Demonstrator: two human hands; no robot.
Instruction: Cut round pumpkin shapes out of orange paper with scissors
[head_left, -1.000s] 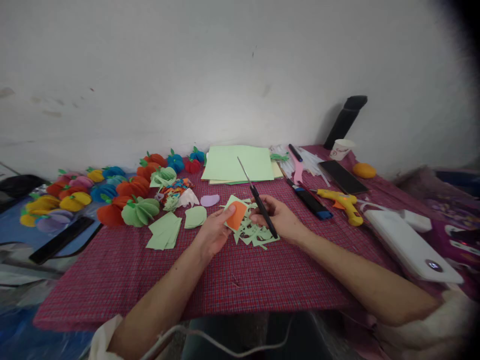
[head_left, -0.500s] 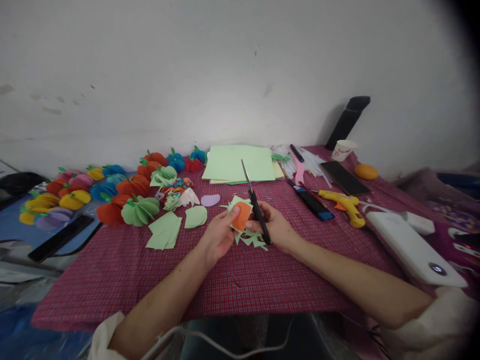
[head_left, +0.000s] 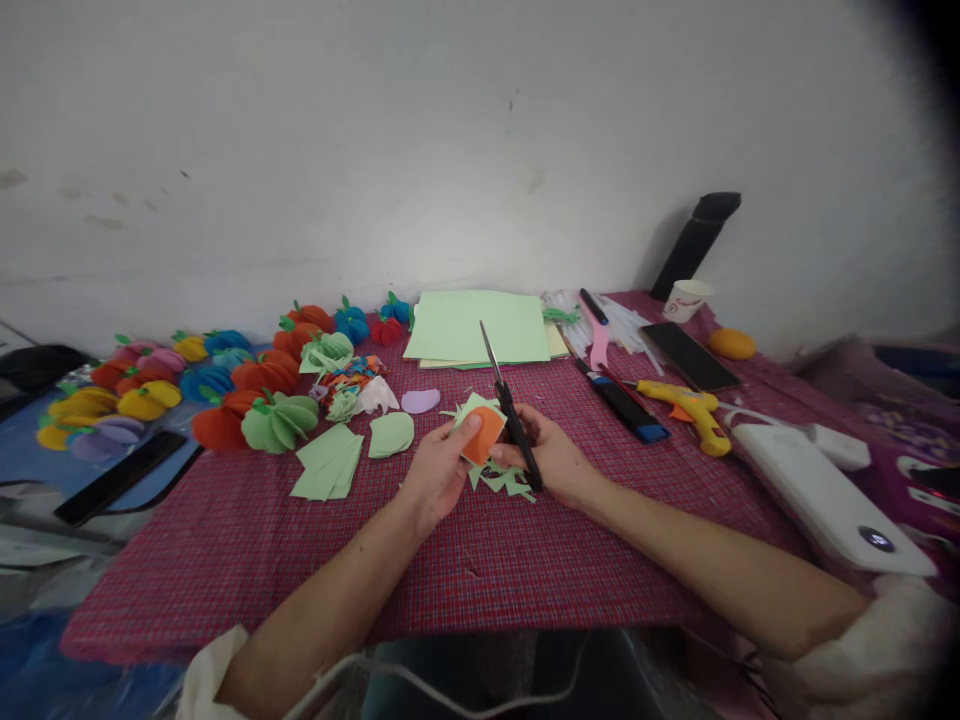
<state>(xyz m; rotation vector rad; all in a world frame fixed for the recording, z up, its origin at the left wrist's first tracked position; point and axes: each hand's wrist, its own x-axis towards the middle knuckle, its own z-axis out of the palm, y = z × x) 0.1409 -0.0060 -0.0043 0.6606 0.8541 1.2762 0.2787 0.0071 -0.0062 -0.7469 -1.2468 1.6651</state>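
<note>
Between its thumb and fingers my left hand [head_left: 441, 468] pinches a small orange paper piece [head_left: 484, 436] laid over light green paper [head_left: 471, 405]. My right hand [head_left: 551, 455] is closed around a pair of black-handled scissors [head_left: 511, 412], whose blades point up and away from me, just right of the orange piece. Below both hands, light green paper scraps [head_left: 510, 482] lie on the checked cloth. Left of my left hand are a rounded green paper stack [head_left: 391, 435], a fan of green paper pieces [head_left: 330, 462] and a purple paper piece [head_left: 421, 401].
Several coloured paper pumpkins [head_left: 280, 421] crowd the left side. Large green sheets [head_left: 480, 327] lie at the back by the wall. To the right are a yellow glue gun [head_left: 686, 405], a dark phone [head_left: 690, 356], a paper cup [head_left: 686, 299] and a white power bank [head_left: 825, 500].
The orange piece and green paper have turned slightly in my left hand, showing more green at the top. The scissors have tilted a little to the left.
</note>
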